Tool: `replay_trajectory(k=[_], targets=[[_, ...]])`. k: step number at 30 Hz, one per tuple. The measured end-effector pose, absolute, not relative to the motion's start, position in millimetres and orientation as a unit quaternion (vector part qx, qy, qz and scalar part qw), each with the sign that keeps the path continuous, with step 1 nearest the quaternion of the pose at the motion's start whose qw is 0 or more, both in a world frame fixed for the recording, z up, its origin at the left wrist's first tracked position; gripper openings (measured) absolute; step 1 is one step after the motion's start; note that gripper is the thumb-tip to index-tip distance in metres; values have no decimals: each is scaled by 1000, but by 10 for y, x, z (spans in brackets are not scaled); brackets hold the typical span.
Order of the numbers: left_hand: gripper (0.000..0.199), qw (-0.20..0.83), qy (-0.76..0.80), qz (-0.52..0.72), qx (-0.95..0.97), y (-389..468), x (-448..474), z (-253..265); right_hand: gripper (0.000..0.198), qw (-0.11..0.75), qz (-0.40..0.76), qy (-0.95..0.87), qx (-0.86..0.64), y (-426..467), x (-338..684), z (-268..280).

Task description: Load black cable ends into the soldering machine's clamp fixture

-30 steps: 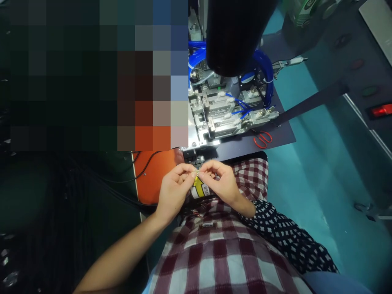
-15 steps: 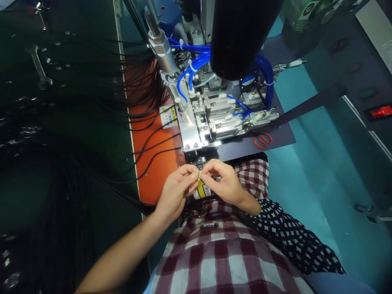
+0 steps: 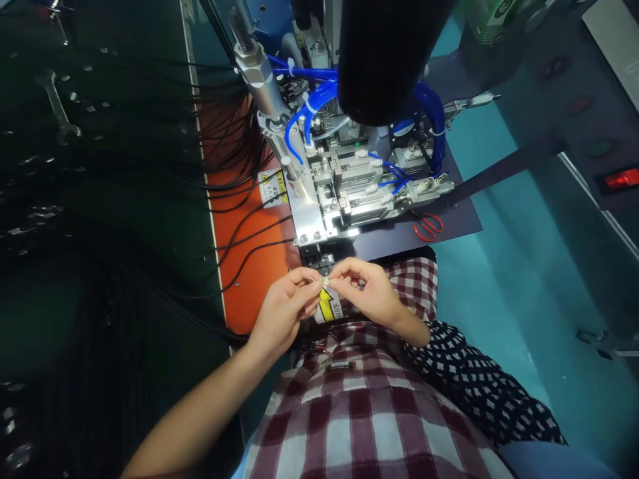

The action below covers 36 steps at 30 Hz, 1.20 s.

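Note:
My left hand and my right hand meet fingertip to fingertip in front of the machine. Between them shows a tiny whitish piece, too small to name. My right thumb and forefinger pinch it. The left thumb and forefinger are pressed together at its other side, and what lies between them is mostly hidden. Just beneath the hands is a yellow and white label. Beyond the fingertips lies the machine's dark front track.
The metal machine with blue air hoses stands ahead on a plate. Red-handled scissors lie at its right. Black cables cross the orange board from the dark left table, where a wrench lies. A black cylinder hangs overhead.
The right fingers have drawn slightly away from the left, and more of the whitish piece and label shows. The view has shifted a little.

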<state>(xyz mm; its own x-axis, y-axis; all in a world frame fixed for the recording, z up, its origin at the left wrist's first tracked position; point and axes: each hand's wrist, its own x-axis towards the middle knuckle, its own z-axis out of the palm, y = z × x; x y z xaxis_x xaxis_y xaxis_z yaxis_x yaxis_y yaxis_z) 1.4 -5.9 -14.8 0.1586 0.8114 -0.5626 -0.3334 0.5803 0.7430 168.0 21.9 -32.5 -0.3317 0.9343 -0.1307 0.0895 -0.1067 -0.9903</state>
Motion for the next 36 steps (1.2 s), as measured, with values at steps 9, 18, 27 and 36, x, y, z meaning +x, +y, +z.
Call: replay_trajectory(k=[9, 18, 27, 36], targets=[[18, 747, 498, 391, 203, -79, 15, -118, 11, 396, 567, -558, -459, 57, 1511, -376], [19, 735, 505, 402, 207, -76, 18, -87, 6, 374, 538, -601, -458, 150, 1603, -294], [21, 708, 530, 406, 230, -103, 64, -114, 10, 363, 493, -644, -459, 207, 1627, -270], [19, 717, 521, 412, 211, -87, 71, -78, 16, 362, 92, -859, -351, 208, 1668, -353]])
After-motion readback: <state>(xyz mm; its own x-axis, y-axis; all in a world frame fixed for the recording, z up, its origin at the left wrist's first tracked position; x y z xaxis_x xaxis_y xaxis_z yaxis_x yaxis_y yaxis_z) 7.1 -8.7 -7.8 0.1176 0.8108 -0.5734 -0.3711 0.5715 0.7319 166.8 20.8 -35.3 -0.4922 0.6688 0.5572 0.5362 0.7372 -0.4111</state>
